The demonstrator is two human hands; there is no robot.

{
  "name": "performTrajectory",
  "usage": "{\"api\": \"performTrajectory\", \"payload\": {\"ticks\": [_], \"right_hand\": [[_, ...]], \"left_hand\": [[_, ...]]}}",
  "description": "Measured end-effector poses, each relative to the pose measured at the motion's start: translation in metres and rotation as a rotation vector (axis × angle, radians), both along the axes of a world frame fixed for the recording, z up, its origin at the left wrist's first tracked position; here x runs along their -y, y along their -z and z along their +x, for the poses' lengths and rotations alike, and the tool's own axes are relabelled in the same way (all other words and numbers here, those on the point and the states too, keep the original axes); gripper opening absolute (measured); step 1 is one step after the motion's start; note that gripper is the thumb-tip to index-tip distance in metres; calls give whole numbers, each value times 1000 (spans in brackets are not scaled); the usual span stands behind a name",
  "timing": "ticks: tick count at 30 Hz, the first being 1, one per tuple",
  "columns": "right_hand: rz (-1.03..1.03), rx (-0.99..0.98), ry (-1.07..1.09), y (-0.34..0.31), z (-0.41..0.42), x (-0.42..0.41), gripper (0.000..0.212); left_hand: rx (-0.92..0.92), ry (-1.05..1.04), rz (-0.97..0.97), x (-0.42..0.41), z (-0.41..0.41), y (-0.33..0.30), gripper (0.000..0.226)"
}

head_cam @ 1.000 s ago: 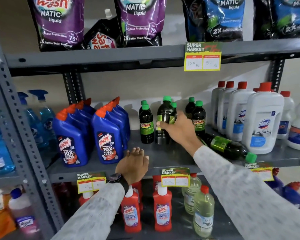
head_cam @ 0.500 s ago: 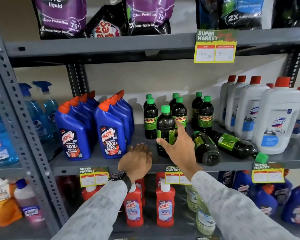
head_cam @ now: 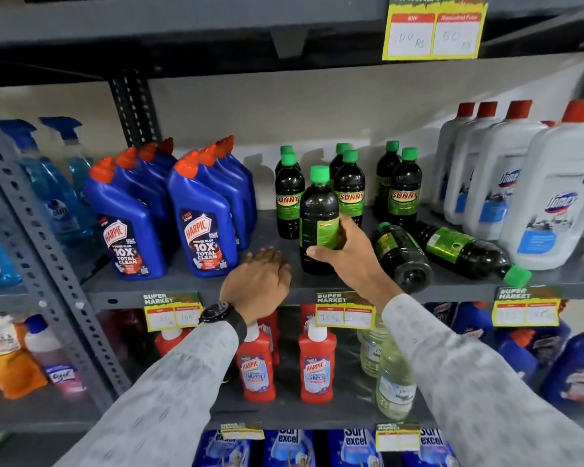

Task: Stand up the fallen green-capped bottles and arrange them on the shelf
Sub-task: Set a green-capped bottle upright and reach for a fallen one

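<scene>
My right hand [head_cam: 349, 261] grips a dark green-capped bottle [head_cam: 318, 210] that stands upright near the front of the grey middle shelf [head_cam: 216, 283]. Behind it several green-capped Sunny bottles [head_cam: 405, 190] stand in pairs. Two more lie fallen to the right: one [head_cam: 402, 254] with its base toward me, another [head_cam: 469, 251] with its green cap pointing at the front right edge. My left hand [head_cam: 258, 284] rests palm down on the shelf edge, left of the held bottle, holding nothing.
Blue Harpic bottles [head_cam: 203, 220] crowd the shelf to the left, white Domex bottles [head_cam: 550, 203] to the right. Red Harpic bottles [head_cam: 317, 365] and clear bottles [head_cam: 393, 382] stand on the shelf below. Yellow price tags [head_cam: 346, 315] hang along the shelf edges.
My right hand drew the held bottle forward from the back rows to the shelf front. The view moved closer and lower. My left hand stayed on the shelf edge.
</scene>
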State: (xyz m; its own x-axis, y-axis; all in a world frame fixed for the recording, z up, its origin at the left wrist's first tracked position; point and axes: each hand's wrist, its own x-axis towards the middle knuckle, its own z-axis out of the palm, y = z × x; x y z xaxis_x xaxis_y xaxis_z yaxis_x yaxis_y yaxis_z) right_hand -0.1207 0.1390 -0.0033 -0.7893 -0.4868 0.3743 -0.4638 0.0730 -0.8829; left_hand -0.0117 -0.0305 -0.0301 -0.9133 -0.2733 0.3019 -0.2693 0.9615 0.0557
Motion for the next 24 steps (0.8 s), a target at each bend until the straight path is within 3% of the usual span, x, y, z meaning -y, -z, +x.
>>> {"api": "performTrajectory", "payload": {"ticks": [3,6,10,14,17,21,24], "right_hand": [[52,-112,144,-2,7,5,80],[42,-146,150,-2,10,5,79],[-28,-43,-52,-2,6,-5,60],[-125,96,-175,-2,-2,-10,60],[-52,7,-74,2,3,-8,62],[-7,-154,43,2,8,-1,79],[-5,-162,-18,-3,10,0,71]], "left_hand": [[3,-10,-3,0,1,-2,60],[5,-12,0,-2,2,-3,61],[-8,-9,42,-4,3,-4,58],[-2,-12,33,-5,3,-5,58],[23,-14,21,-5,3,-2,59],[28,-2,9,-4,2,-1,61],[27,-14,-4,1,3,-3,60]]}}
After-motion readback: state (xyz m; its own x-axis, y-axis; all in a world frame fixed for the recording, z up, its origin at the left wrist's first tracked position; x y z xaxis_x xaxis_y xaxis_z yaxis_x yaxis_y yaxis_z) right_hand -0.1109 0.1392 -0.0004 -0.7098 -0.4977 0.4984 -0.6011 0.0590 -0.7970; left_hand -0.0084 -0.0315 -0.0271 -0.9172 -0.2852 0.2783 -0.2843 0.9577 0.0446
